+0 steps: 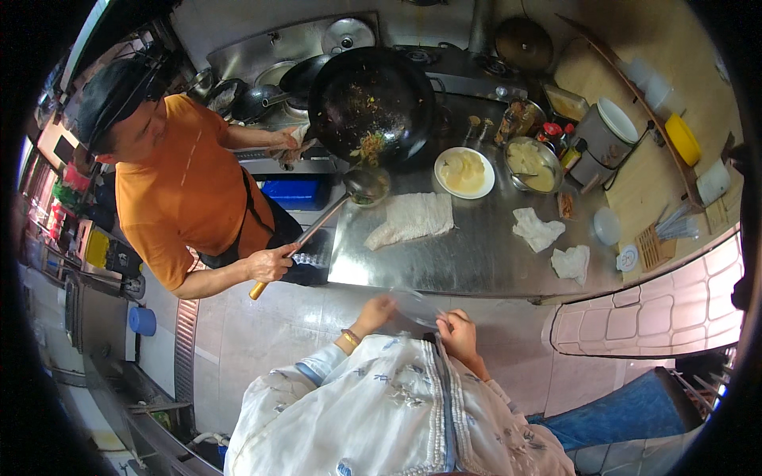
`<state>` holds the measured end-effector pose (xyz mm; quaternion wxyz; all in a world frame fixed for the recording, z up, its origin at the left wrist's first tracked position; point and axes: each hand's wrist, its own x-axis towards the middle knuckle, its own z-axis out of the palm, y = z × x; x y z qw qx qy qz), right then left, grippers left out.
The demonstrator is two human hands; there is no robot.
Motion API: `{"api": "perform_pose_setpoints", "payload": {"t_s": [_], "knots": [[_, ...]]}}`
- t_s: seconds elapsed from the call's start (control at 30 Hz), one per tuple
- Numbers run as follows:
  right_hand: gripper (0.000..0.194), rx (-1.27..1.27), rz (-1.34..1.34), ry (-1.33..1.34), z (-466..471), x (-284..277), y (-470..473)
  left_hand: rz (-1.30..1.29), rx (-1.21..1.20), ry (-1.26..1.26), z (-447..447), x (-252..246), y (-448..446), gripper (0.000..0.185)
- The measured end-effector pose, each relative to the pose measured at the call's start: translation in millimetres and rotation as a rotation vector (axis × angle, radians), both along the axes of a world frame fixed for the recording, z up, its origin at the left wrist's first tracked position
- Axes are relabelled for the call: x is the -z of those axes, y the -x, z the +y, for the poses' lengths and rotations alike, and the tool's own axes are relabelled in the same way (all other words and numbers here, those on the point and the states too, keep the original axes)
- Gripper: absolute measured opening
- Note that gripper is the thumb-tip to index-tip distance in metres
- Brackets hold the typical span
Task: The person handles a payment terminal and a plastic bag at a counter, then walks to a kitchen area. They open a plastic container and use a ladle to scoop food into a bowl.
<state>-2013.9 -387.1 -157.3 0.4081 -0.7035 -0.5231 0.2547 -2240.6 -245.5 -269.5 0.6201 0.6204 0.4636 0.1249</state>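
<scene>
A round clear plastic lid (pixel 417 307) is in front of my body, just off the near edge of the steel counter (pixel 476 256). My right hand (pixel 459 337) pinches its right rim between thumb and curled fingers. At the opposite rim, my left hand (pixel 372 317), a bracelet on its wrist, grips the lid, slightly blurred. Beyond the lid, a folded white cloth (pixel 414 219) lies on the counter. Close to that cloth's left end, a small bowl (pixel 381 190) with food in it sits at the counter's edge, partly under a metal ladle (pixel 360 184).
A person in an orange shirt (pixel 172 178) stands at left, holding the ladle and tilting a large black wok (pixel 372 101). On the counter are a white plate of pale slices (pixel 464 172), a metal bowl (pixel 533 165), crumpled cloths (pixel 537 229) and a rice cooker (pixel 598 143).
</scene>
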Motion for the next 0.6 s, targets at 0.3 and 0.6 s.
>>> {"api": "perform_pose_setpoints", "payload": {"t_s": [0.3, 0.6], "knots": [[0.016, 0.028, -0.098, 0.014, 40.6, 1.1, 6.0, -0.14, -0.029, 0.002, 40.8, 31.7, -6.3, 0.023], [0.028, 0.04, 0.078, 0.188, 86.1, -10.9, 23.3, -0.353, -0.155, 0.245, 84.3, 19.2, 6.5, 0.011]]}}
